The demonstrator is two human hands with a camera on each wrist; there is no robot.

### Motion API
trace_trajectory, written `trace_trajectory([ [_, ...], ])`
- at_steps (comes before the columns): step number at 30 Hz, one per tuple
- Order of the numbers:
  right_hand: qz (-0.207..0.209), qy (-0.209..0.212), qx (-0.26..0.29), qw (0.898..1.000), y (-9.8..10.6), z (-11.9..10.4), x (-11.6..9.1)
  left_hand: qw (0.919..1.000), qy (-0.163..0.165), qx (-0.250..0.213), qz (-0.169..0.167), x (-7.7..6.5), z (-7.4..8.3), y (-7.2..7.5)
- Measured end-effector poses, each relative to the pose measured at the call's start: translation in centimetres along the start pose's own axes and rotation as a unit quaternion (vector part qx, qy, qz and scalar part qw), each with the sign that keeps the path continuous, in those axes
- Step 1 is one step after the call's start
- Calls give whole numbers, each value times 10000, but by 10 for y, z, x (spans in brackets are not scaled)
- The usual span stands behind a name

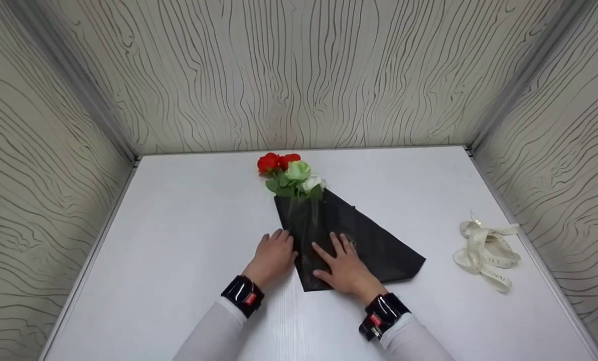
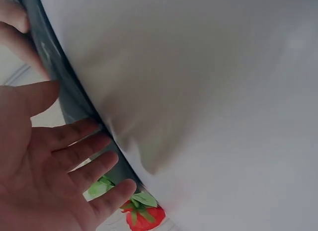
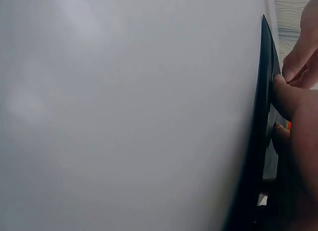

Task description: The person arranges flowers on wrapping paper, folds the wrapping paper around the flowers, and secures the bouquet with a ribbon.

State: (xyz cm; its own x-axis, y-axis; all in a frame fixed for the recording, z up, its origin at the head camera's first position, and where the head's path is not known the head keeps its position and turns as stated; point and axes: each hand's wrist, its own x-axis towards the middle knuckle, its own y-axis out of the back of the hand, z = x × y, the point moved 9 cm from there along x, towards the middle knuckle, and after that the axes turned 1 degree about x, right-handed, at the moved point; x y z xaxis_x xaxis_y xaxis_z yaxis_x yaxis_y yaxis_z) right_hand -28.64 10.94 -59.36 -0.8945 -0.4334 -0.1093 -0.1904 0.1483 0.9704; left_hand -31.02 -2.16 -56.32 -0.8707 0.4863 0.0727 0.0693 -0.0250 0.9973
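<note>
Black wrapping paper [image 1: 379,245] lies folded on the table, its left part over the stems of several artificial roses. Red roses [image 1: 268,163], a pale green rose [image 1: 298,171] and a white rose [image 1: 313,182] stick out of its top with green leaves; the stems are hidden. Along the paper's left edge rests my left hand [image 1: 273,256], its fingertips touching the fold. In the left wrist view those fingers [image 2: 94,166] look nearly straight. My right hand [image 1: 348,269] presses on the middle of the paper with fingers spread.
To the right on the white table [image 1: 193,215] lies a loose heap of cream ribbon [image 1: 484,250] with printed lettering. Wood-grain patterned panels [image 1: 299,75] enclose the table at the back and both sides.
</note>
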Motion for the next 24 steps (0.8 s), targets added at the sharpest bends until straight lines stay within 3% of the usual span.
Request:
trace_trajectory([
  [11, 27, 3, 7, 10000, 2, 0, -2, 9987, 473, -182, 71, 25, -27, -5],
  [24, 14, 15, 80, 10000, 1, -2, -2, 9942, 930, -405, -358, 42, -53, -9],
])
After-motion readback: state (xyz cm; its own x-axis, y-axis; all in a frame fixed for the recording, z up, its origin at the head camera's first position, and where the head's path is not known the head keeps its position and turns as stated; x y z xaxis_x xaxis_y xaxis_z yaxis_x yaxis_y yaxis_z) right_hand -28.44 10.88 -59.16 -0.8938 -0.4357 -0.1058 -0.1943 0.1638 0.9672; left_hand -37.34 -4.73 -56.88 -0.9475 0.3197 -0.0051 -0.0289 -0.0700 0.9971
